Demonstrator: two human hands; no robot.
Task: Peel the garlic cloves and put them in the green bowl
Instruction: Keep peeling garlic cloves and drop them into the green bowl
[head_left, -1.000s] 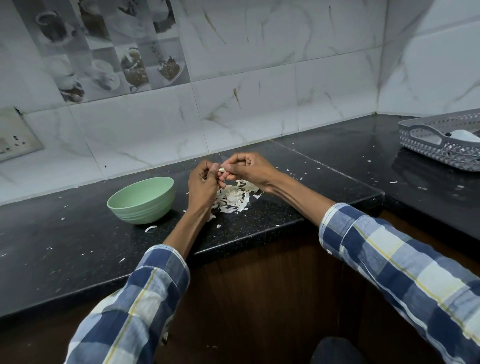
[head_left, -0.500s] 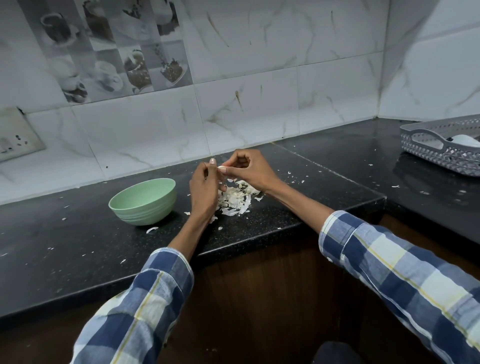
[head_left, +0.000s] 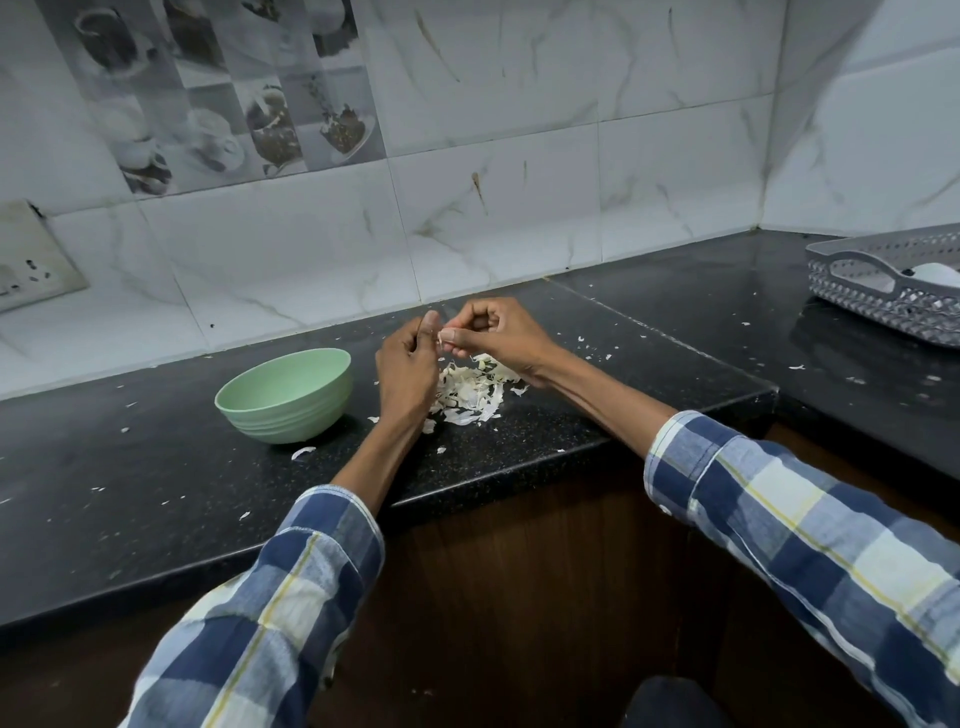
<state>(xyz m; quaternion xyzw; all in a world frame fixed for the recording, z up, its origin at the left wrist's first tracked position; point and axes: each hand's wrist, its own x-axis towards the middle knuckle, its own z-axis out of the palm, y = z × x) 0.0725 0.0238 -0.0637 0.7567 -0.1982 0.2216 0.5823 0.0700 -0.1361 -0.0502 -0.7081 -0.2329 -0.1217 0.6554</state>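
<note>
I'm mid-peel, left hand (head_left: 408, 371) and right hand (head_left: 493, 338) both pinching the small pale garlic clove (head_left: 441, 338) between them; next, strip skin, then carry it left to the pale green ribbed bowl (head_left: 285, 397).

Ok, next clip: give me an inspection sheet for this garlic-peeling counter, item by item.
Surface: black speckled stone countertop, dotted with small white skin flakes.
Job's things: pale green ribbed bowl upright, left of the hands, contents not visible; small garlic clove pinched between both hands.
Clutter: heap of white garlic skins on the counter beneath the hands; one loose skin in front of the bowl.
Hands: left hand and right hand both curled on the clove, above the heap.
Cables: nothing seen.
Surroundings: white marbled wall tiles, wall socket at left, grey perforated plastic basket at right.
</note>
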